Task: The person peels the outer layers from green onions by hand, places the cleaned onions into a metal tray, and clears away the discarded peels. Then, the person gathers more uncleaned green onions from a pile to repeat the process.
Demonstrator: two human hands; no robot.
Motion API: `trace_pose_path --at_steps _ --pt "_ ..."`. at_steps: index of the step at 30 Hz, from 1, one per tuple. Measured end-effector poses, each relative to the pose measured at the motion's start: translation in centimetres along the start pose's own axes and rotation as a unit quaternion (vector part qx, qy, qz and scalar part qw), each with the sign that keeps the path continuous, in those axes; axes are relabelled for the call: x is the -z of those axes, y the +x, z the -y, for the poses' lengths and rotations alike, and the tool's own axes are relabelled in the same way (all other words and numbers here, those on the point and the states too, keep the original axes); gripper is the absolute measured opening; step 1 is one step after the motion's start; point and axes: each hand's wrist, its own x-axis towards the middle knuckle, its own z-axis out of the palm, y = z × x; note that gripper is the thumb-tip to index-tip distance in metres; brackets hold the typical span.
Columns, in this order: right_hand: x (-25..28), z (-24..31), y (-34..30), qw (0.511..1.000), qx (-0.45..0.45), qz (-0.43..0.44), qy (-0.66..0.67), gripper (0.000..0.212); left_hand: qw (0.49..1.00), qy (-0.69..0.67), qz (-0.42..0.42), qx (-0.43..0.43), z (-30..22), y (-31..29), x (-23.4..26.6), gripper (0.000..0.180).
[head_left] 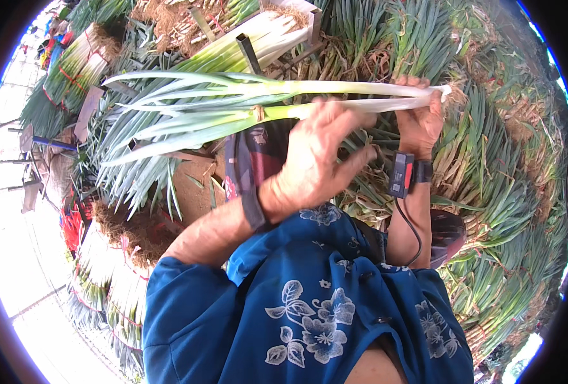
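green-leaved, white-stalked scallions (245, 105) lie crosswise in the head view, held level in front of the person's chest, leaves fanning out to the left and pale stalks running to the right. the left hand (316, 150) sits under and in front of the middle of the stalks, its fingers curled up around them just right of a knot where the leaves gather; it is clasping the bunch. the right hand (419, 118) grips the white root end of the same stalks, fingers wrapped over the top, thumb side toward the body. both forearms rise from the lower edge, bare from the rolled cuffs of a blue shirt with pale flower print (297, 307). a black and red wrist device (402, 174) with a cable sits on the right wrist, a dark band on the left.

heaps of more scallions (501, 192) surround the hands, and tied bundles with white stalks (73, 64) lie at upper left.
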Motion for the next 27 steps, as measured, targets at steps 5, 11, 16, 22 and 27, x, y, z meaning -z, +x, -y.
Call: trace_pose_path --at_steps 5,11,16,22,27 --pt "-0.6 0.6 0.4 0.999 0.010 -0.021 0.028 0.027 0.985 0.172 -0.008 0.012 3.8 1.6 0.3 0.063" --pt "-1.1 1.5 0.2 0.998 0.027 -0.050 -0.012 0.027 0.970 0.230 -0.021 0.070 4.7 -1.3 4.7 0.035" --pt "-1.5 1.7 0.8 0.998 -0.013 -0.004 0.065 0.026 0.981 0.154 0.015 0.121 7.2 -2.8 8.1 0.022" --pt "-3.2 2.2 1.5 0.997 -0.018 -0.018 0.067 0.026 0.989 0.086 0.033 0.118 8.6 -3.4 9.0 0.017" --pt "-3.3 1.8 3.2 0.997 0.000 -0.064 0.038 0.025 0.925 -0.047 -0.200 0.321 12.3 -5.3 12.8 0.010"
